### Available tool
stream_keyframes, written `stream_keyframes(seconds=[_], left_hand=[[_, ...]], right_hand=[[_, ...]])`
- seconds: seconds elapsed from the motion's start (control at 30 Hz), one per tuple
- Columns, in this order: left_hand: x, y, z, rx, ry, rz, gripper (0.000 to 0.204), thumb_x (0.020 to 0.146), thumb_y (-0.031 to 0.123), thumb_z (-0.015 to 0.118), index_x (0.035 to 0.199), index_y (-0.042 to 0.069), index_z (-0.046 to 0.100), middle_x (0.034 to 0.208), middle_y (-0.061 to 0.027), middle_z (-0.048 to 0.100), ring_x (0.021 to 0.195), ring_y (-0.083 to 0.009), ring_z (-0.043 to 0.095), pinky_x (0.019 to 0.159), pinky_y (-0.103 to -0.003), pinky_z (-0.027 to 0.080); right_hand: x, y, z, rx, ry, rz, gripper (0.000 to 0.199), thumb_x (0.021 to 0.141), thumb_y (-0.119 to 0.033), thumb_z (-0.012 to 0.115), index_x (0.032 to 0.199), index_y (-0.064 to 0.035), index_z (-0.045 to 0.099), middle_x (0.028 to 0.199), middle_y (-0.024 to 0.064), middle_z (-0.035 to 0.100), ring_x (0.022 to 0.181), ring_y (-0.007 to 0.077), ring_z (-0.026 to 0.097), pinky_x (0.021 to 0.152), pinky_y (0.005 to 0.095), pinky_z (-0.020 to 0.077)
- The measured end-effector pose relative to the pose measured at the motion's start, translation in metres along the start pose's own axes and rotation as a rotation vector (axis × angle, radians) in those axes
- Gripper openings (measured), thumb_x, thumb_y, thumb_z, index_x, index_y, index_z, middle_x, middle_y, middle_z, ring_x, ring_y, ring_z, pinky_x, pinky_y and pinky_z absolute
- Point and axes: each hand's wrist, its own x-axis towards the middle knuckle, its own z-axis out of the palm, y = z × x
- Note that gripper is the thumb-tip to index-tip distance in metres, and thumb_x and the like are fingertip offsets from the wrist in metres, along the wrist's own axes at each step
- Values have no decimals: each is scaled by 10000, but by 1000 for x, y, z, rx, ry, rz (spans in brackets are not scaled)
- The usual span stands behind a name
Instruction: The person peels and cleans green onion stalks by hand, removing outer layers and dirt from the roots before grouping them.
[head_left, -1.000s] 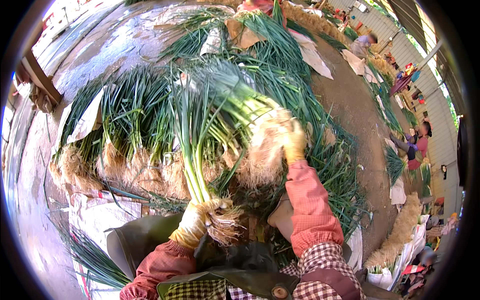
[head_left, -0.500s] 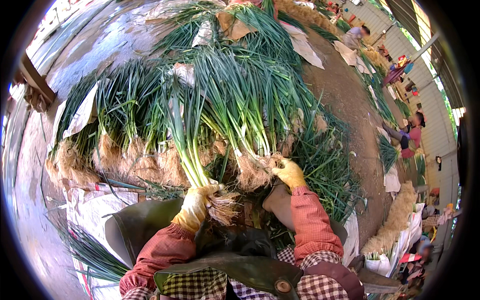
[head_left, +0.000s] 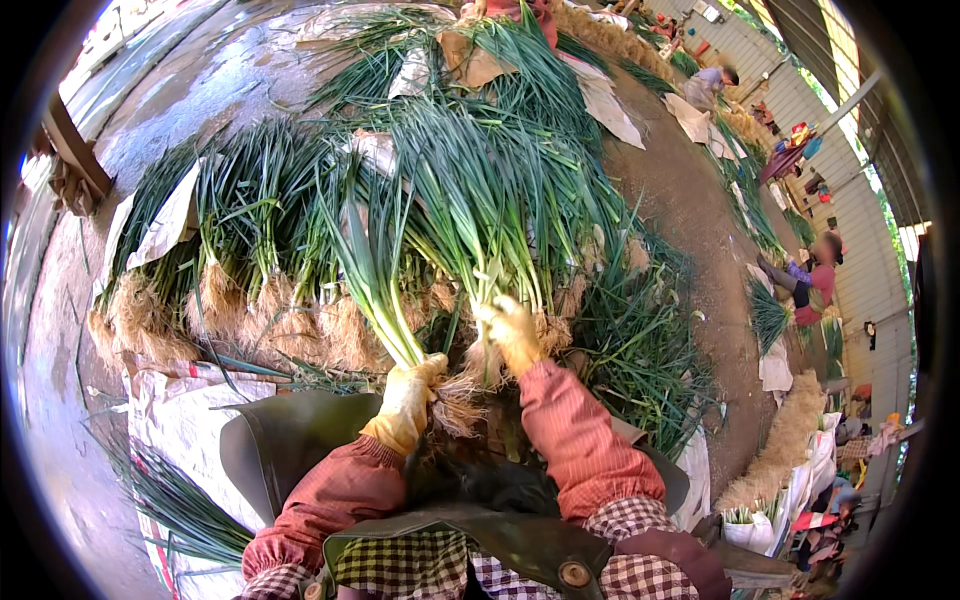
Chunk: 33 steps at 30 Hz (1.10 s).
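1. While both forearms reach forward over a dark green apron point(head_left: 290, 440), the left hand point(head_left: 408, 400), in a yellow glove, is clenched around the base of a small bunch of green onions point(head_left: 375, 290), just above its pale, tangled roots point(head_left: 458, 400).
2. The right hand point(head_left: 512, 330), gloved the same way, is wrapped tight on the white stalks of a much larger bundle point(head_left: 480, 200), whose green tops fan away from the person.
3. Both bunches sit in front of the person's lap, at the near edge of a long row of onion bundles point(head_left: 250, 250) lying with their roots toward the apron (some are partly wrapped in pale paper point(head_left: 175, 215)).
4. Judging by the 2 grips, the step in hand looks like gathering and sorting stalks: the small bunch is kept apart from the big one.
5. Whatever the next move is, it calls for firm holds low on the stalks, since the long leaves cross and would snag if the bunches are pulled apart fast.
6. Off to the right, other people point(head_left: 815, 270) work among further piles on the dirt floor point(head_left: 690, 210).
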Motion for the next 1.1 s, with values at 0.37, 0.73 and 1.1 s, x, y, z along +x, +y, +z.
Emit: stream_keyframes(seconds=[0.37, 0.73, 1.1], left_hand=[[-43, -8, 12, 339, -85, 59, 175, 654, -47, 643, 798, 15, 566, 606, -30, 547, 400, -119, 441, 361, -242, 349], [-8, -43, -15, 512, 65, 373, 200, 644, -18, 665, 818, 17, 574, 737, -39, 603, 655, -139, 565, 628, -277, 471], [2, -50, -7, 488, 3, 303, 330, 639, -58, 639, 957, 4, 574, 824, -33, 617, 739, -112, 570, 672, -241, 462]], right_hand=[[5, 7, -17, -722, 175, -803, 737, 831, -468, 550, 1350, -38, 251, 1236, 186, 471, 829, 216, 588, 636, 285, 494], [-150, 15, -29, -680, -247, -582, 223, 878, -254, 550, 910, -37, 589, 656, 48, 586, 565, 138, 538, 519, 290, 423], [-106, 34, -73, -985, 115, -531, 472, 805, -457, 551, 991, -27, 614, 1019, 146, 626, 953, 313, 584, 764, 408, 471]])
